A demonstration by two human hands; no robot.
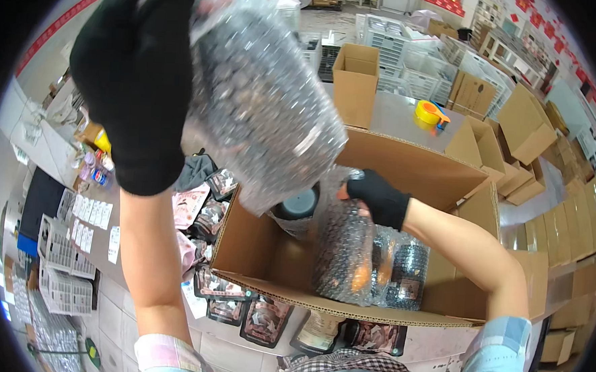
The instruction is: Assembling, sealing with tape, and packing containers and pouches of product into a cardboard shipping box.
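My left hand (137,76), in a black fingerless glove, holds up a large bubble-wrapped package (267,93) close to the camera, above the left side of an open cardboard box (410,161). My right hand (378,198), gloved the same way, grips the top of a bubble-wrapped jar (345,254) inside the box. Beside that jar stands another dark wrapped jar (407,275) against the near wall. A jar with a round grey lid (300,205) shows at the box's left, partly hidden by the raised package.
Printed food pouches (266,321) lie along the box's near and left sides. A yellow tape roll in an orange dispenser (431,114) sits beyond it, near an upright small carton (355,85). Open cartons (482,145) crowd the right. White paper slips (92,210) lie at left.
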